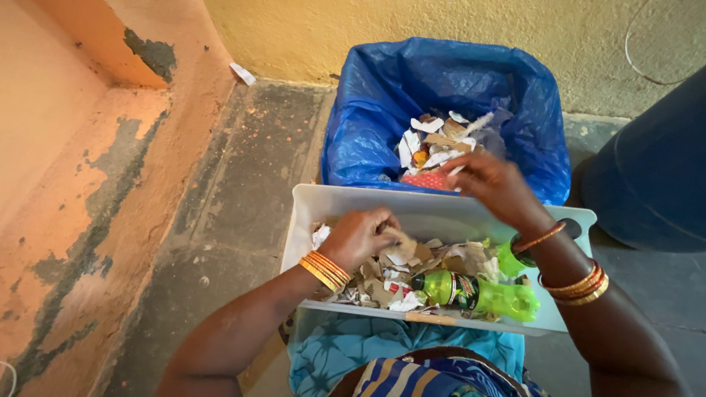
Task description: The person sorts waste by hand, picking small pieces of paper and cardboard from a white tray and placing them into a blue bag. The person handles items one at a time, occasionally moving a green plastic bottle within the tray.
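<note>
A white plastic tub (346, 200) rests on my lap, filled with torn paper and cardboard scraps (423, 257) and a crushed green plastic bottle (478, 292). My left hand (360, 237) is down inside the tub, fingers closed on a bunch of scraps. My right hand (491, 182) hovers over the tub's far rim, at the near edge of a bin lined with a blue plastic bag (368, 132); its fingers are pinched around a small white scrap. The bin holds paper pieces (434, 140) and something red.
A dark stone floor (243, 213) lies to the left, bordered by a peeling orange wall (81, 169). A rough yellow wall (441, 29) stands behind the bin. A large dark blue rounded object (654, 176) sits at the right.
</note>
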